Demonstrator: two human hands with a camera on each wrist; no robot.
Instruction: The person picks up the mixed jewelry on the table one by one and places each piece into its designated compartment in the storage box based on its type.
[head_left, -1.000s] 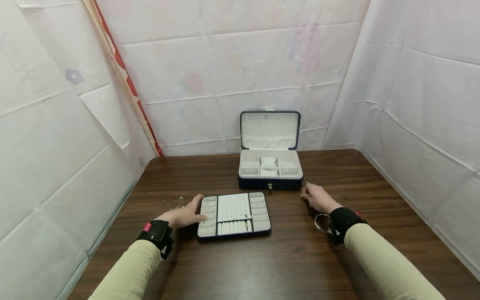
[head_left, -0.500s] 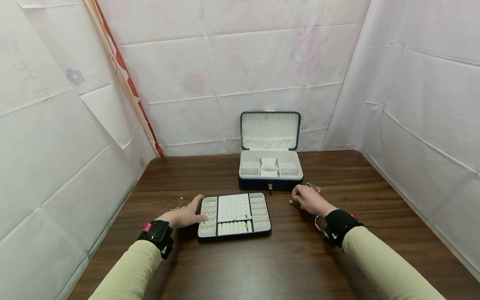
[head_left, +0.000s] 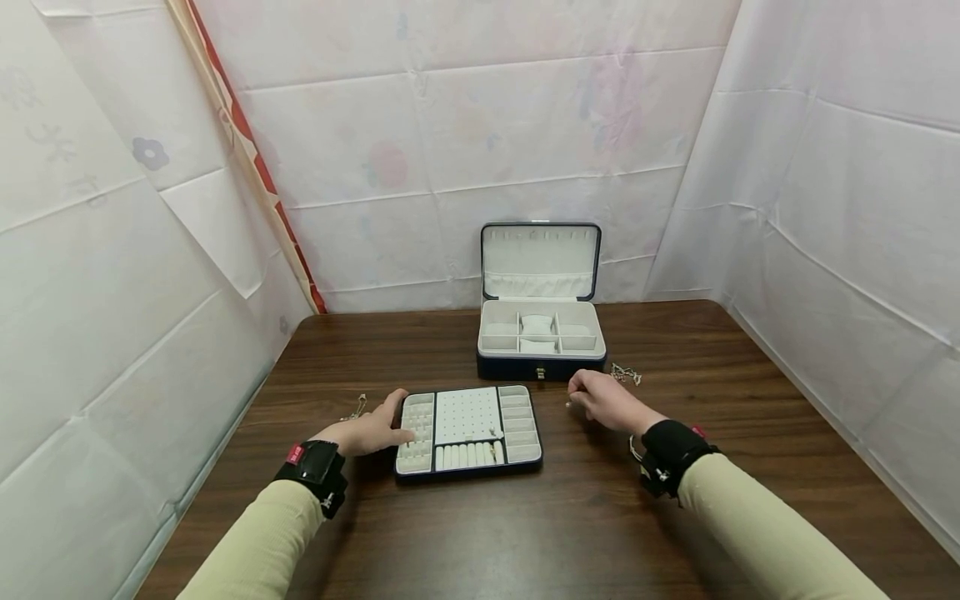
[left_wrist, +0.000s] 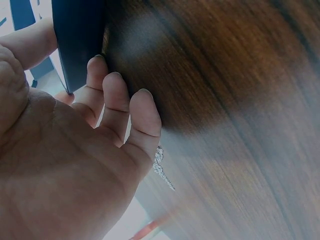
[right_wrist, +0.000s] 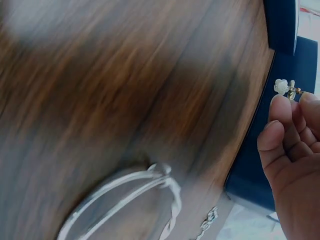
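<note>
My left hand grips the left side of a navy jewellery tray, thumb over the rim and fingers along the outer wall. The tray has pale compartments, a perforated panel and ring rolls; small gold-coloured pieces sit on the panel and among the rolls. Between thumb and fingertips, my right hand pinches a small jewellery piece with a white rose and gold-coloured parts. That hand is right of the tray, in front of the navy jewellery box. The box's lid stands up, showing white compartments and two cushions.
A silver chain lies right of the box. Silver bangles rest near my right wrist, partly hidden in the head view. Another chain lies beyond my left hand. White sheeting surrounds the table's back and sides.
My right hand has moved left along the front of the box with the rose piece, uncovering the chain on the right. The left hand and tray have stayed put.
</note>
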